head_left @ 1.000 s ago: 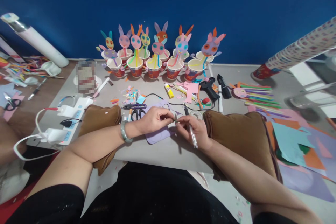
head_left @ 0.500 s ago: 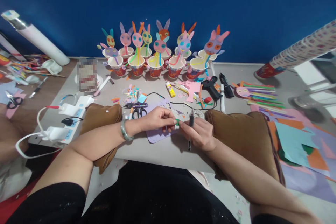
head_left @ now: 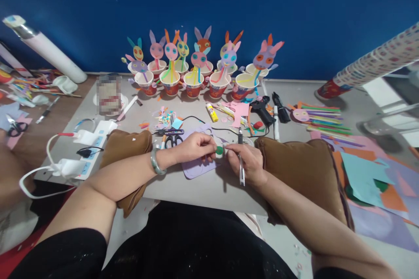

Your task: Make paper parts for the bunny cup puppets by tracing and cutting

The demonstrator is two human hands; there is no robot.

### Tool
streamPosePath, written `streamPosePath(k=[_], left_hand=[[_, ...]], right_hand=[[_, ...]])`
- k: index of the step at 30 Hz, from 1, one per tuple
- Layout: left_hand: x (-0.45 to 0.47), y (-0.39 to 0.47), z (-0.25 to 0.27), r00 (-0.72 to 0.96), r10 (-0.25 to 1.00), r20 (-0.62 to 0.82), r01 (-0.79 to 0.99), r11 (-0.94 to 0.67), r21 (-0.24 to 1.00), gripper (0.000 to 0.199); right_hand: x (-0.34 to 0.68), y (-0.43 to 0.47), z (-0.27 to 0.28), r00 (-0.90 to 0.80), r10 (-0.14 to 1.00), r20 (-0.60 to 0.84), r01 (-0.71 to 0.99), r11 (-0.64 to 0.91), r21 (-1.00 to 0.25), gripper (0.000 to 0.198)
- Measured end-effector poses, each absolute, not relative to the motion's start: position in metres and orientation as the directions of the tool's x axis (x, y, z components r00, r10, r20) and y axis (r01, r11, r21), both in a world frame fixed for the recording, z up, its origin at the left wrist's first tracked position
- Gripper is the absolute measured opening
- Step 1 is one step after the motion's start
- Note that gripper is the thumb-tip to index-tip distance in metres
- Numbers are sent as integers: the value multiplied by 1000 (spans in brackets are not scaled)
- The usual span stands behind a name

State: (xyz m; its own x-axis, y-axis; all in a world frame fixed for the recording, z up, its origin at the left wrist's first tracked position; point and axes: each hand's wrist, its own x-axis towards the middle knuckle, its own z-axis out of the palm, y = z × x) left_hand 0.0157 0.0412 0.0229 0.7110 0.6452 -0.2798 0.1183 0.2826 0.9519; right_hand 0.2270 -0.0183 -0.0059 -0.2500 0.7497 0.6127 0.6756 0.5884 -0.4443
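Between thumb and fingers, my left hand (head_left: 200,146) pinches a small green paper circle (head_left: 219,150) above the table. My right hand (head_left: 247,161) is closed around a clear-barrelled pen (head_left: 241,163), which stands nearly upright in it. The right index finger points toward the green circle, with a slight gap between them. Beneath my left hand lies a purple paper sheet (head_left: 193,170) with cut-outs. Black-handled scissors (head_left: 173,141) rest just beyond my left wrist.
Paper cups (head_left: 193,90) holding rabbit-faced figures line the back. A glue gun (head_left: 263,111), glue stick (head_left: 212,112) and paper scraps lie before them. Brown cushions (head_left: 304,174) flank my arms. A power strip (head_left: 98,144) sits left, coloured paper (head_left: 363,168) right. Another person's arm (head_left: 15,170) shows far left.
My right fingers have come off the green circle and drawn slightly right, so more of it shows. The pen in my right hand has tilted a little. My left hand stays nearly in place.
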Motion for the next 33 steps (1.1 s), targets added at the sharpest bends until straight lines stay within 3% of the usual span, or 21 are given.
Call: streamPosePath(k=[9, 17, 24, 29, 33], left_hand=[[17, 42, 20, 699, 708, -94, 167, -34, 985, 14], [16, 41, 15, 681, 731, -48, 272, -192, 943, 14], [13, 41, 13, 687, 726, 21, 430, -430, 793, 24], [10, 43, 16, 752, 659, 2, 480, -551, 683, 25], [10, 43, 19, 784, 620, -44, 500, -588, 636, 28]], right_hand=[[222, -16, -6, -297, 789, 538, 656, 578, -485, 12], [223, -15, -3, -328, 817, 475, 709, 545, -448, 17], [231, -8, 3, -297, 947, 125, 929, 317, -192, 14], [248, -8, 22, -237, 948, 213, 959, 263, -105, 13], [279, 10, 39, -75, 969, 233, 997, 80, -11, 14]])
